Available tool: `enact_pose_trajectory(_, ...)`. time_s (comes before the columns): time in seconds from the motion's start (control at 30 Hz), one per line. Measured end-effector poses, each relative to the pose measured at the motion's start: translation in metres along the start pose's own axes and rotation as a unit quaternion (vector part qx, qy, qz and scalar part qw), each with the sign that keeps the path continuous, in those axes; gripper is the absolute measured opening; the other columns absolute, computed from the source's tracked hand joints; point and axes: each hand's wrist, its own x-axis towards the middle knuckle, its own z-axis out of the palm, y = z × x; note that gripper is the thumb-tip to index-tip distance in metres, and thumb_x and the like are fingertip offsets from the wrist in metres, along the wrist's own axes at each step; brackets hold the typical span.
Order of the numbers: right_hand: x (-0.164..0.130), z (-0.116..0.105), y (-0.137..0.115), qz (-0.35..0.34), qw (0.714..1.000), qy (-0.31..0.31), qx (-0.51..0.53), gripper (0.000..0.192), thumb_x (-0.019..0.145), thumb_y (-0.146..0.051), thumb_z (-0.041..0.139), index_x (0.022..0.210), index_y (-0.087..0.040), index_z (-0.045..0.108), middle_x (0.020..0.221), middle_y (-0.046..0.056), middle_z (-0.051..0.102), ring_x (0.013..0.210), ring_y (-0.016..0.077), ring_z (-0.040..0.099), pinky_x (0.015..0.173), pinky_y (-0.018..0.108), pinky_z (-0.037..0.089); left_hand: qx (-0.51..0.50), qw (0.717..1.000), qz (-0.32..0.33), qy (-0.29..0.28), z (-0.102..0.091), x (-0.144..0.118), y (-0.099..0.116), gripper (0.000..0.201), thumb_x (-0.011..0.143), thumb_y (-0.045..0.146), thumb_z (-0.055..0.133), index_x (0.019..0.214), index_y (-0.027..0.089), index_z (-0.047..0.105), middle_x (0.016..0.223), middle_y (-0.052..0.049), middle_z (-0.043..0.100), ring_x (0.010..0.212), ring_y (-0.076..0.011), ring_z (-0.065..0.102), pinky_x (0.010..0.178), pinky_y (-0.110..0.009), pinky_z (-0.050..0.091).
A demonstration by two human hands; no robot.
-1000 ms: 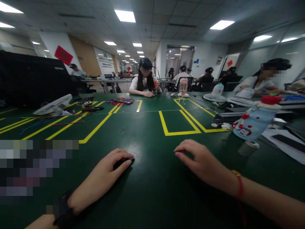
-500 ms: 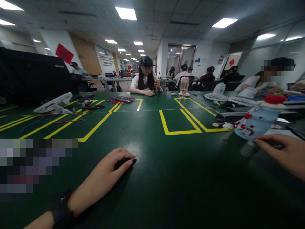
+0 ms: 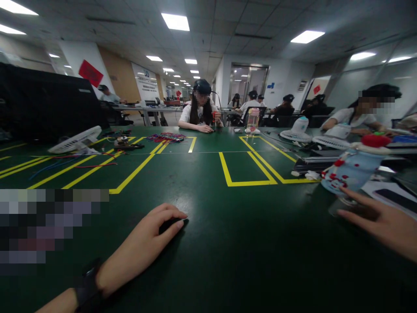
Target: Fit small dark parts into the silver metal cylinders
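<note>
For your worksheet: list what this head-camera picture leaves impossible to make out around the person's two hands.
- Small black object: mostly covered by the left hand; its kind is unclear.
- Small grey cylinder: partly hidden behind the right hand.
- Right hand: wrist cut off by the frame edge.
- Pixelated patch on the green table: contents unreadable.

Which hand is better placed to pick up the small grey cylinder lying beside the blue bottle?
The right hand, probably. Its open fingers reach over the small grey cylinder beside the blue bottle. The left hand lies far across the table, resting on a small black object.
</note>
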Motion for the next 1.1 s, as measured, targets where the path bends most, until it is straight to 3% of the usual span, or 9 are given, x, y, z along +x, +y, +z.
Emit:
enact_pose_trajectory(0.1, -0.012, 0.002, -0.029, 0.006, 0.994, -0.090, 0.058, 0.064, 0.077, -0.054, 0.055, 0.133, -0.022, 0.050, 0.103, 0.016, 0.067, 0.068, 0.0209, 0.065, 0.055, 0.033, 0.050, 0.007, 1.000, 0.003, 0.004, 0.001, 0.001, 0.001, 0.024, 0.092, 0.037, 0.047, 0.108, 0.028, 0.062, 0.110, -0.003, 0.059, 0.100, -0.0219, 0.057, 0.092, -0.040, 0.046)
enact_pose_trajectory(0.2, -0.029, 0.004, -0.091, -0.152, 0.975, -0.086, 0.140, 0.058, 0.083, -0.046, 0.052, 0.137, -0.028, 0.041, 0.132, 0.009, 0.051, 0.109, 0.0231, 0.057, 0.084, 0.037, 0.051, 0.016, 1.000, 0.005, 0.001, 0.001, 0.001, 0.003, 0.024, 0.092, 0.036, 0.047, 0.108, 0.028, 0.063, 0.110, -0.003, 0.059, 0.101, -0.0216, 0.057, 0.091, -0.038, 0.046)
enact_pose_trajectory(0.3, -0.047, 0.009, -0.166, -0.311, 0.903, -0.166, 0.246, 0.056, 0.086, -0.034, 0.050, 0.140, -0.029, 0.035, 0.133, 0.004, 0.049, 0.119, 0.0182, 0.049, 0.101, 0.038, 0.042, 0.027, 1.000, 0.011, -0.005, 0.001, 0.000, 0.005, 0.025, 0.092, 0.036, 0.047, 0.109, 0.028, 0.062, 0.110, -0.003, 0.059, 0.101, -0.0217, 0.056, 0.090, -0.038, 0.047)
enact_pose_trajectory(0.37, -0.057, 0.015, -0.207, -0.363, 0.857, -0.208, 0.300, 0.057, 0.087, -0.029, 0.049, 0.141, -0.027, 0.032, 0.131, 0.005, 0.050, 0.117, 0.0154, 0.049, 0.102, 0.034, 0.041, 0.036, 0.999, 0.017, -0.009, 0.000, 0.000, 0.006, 0.025, 0.092, 0.036, 0.047, 0.110, 0.028, 0.062, 0.109, -0.004, 0.059, 0.101, -0.0220, 0.056, 0.090, -0.039, 0.046)
enact_pose_trajectory(0.43, -0.064, 0.022, -0.232, -0.383, 0.831, -0.230, 0.332, 0.057, 0.086, -0.026, 0.048, 0.141, -0.025, 0.033, 0.128, 0.006, 0.051, 0.113, 0.0147, 0.051, 0.100, 0.033, 0.042, 0.041, 0.999, 0.019, -0.010, 0.000, 0.000, 0.007, 0.026, 0.091, 0.036, 0.047, 0.110, 0.028, 0.062, 0.109, -0.004, 0.059, 0.101, -0.0222, 0.056, 0.091, -0.040, 0.046)
enact_pose_trajectory(0.53, -0.068, 0.032, -0.242, -0.381, 0.822, -0.237, 0.351, 0.058, 0.085, -0.024, 0.049, 0.141, -0.025, 0.033, 0.127, 0.007, 0.051, 0.112, 0.0157, 0.051, 0.100, 0.036, 0.042, 0.046, 0.999, 0.017, -0.012, 0.000, -0.001, 0.009, 0.025, 0.091, 0.036, 0.047, 0.108, 0.027, 0.063, 0.109, -0.003, 0.059, 0.101, -0.0221, 0.056, 0.092, -0.039, 0.045)
enact_pose_trajectory(0.67, -0.070, 0.042, -0.232, -0.328, 0.828, -0.245, 0.384, 0.068, 0.079, -0.026, 0.059, 0.140, -0.021, 0.028, 0.124, 0.008, 0.053, 0.109, 0.0162, 0.054, 0.097, 0.035, 0.044, 0.065, 0.998, 0.025, -0.002, 0.000, -0.001, 0.017, 0.026, 0.092, 0.036, 0.047, 0.108, 0.025, 0.064, 0.110, -0.004, 0.060, 0.102, -0.0226, 0.056, 0.092, -0.040, 0.044)
enact_pose_trajectory(0.9, -0.071, 0.052, -0.231, -0.299, 0.816, -0.243, 0.430, 0.048, 0.075, -0.024, 0.065, 0.116, -0.019, 0.041, 0.108, 0.005, 0.061, 0.099, 0.0138, 0.060, 0.087, 0.029, 0.048, 0.054, 0.990, 0.132, 0.001, 0.016, 0.022, 0.065, 0.024, 0.093, 0.028, 0.049, 0.111, 0.023, 0.062, 0.105, -0.003, 0.061, 0.097, -0.0188, 0.057, 0.087, -0.034, 0.045)
enact_pose_trajectory(1.1, -0.070, 0.052, -0.230, -0.305, 0.810, -0.241, 0.439, 0.048, 0.076, -0.025, 0.065, 0.116, -0.020, 0.039, 0.105, 0.003, 0.062, 0.096, 0.0122, 0.059, 0.083, 0.026, 0.048, 0.023, 0.985, 0.165, 0.042, 0.019, 0.041, 0.089, 0.012, 0.087, 0.026, 0.059, 0.089, 0.021, 0.070, 0.092, -0.002, 0.061, 0.086, -0.0162, 0.059, 0.074, -0.028, 0.046)
